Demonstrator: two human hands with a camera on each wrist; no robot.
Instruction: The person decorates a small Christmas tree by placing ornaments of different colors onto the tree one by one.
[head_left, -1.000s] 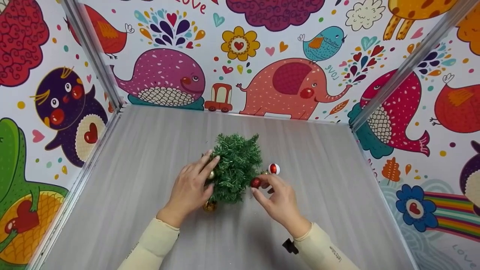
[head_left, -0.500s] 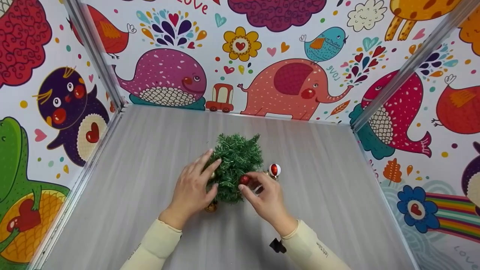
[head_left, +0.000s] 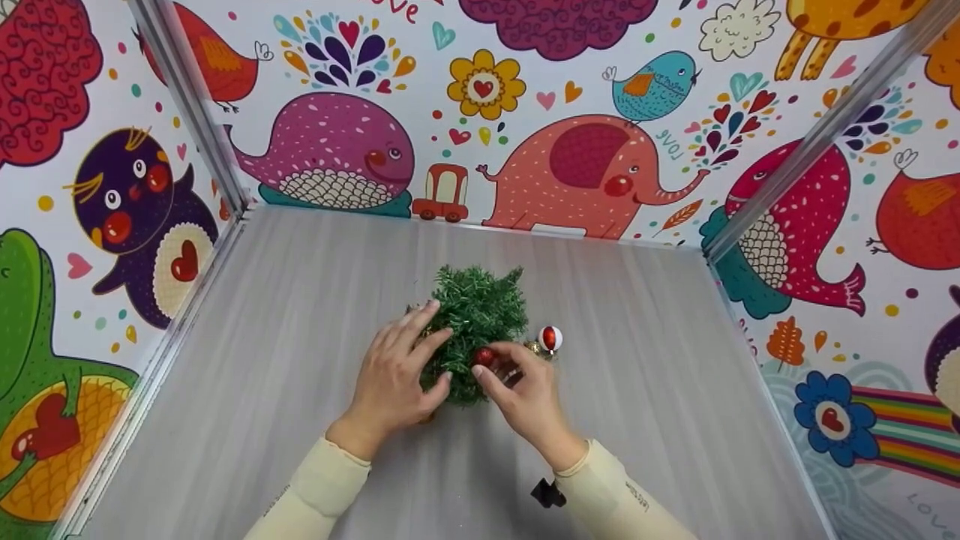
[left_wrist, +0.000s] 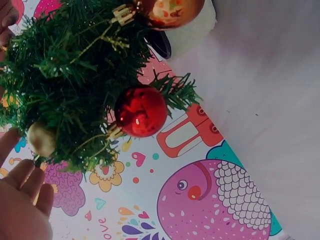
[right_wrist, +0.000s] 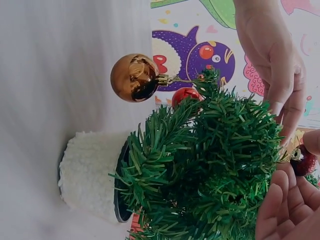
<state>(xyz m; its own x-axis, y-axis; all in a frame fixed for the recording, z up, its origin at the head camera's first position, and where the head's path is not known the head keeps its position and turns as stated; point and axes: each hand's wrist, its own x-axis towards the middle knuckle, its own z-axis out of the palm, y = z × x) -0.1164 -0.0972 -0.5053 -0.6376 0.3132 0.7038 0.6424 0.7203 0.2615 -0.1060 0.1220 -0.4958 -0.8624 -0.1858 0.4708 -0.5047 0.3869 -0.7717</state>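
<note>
A small artificial Christmas tree (head_left: 480, 307) stands on the table in a white pot (right_wrist: 92, 175). My left hand (head_left: 394, 375) is at its left side, fingers extended against the branches, close to a pale gold bauble (left_wrist: 41, 139) in the left wrist view. Between thumb and fingers, my right hand (head_left: 531, 397) pinches a dark red glitter bauble (head_left: 484, 356) at the tree's right front. Its gold loop touches the needles in the right wrist view. A shiny red bauble (left_wrist: 141, 111) and a copper-gold bauble (right_wrist: 135, 77) hang from the branches.
Just right of the tree, a red-and-white striped bauble (head_left: 550, 338) and a small gold ornament (head_left: 533, 347) lie on the grey table (head_left: 637, 337). Walls printed with cartoon animals enclose the back and both sides.
My right hand has carried the red glitter bauble leftward from beside the tree onto its front branches. My left hand has shifted slightly right, further over the tree's left side.
</note>
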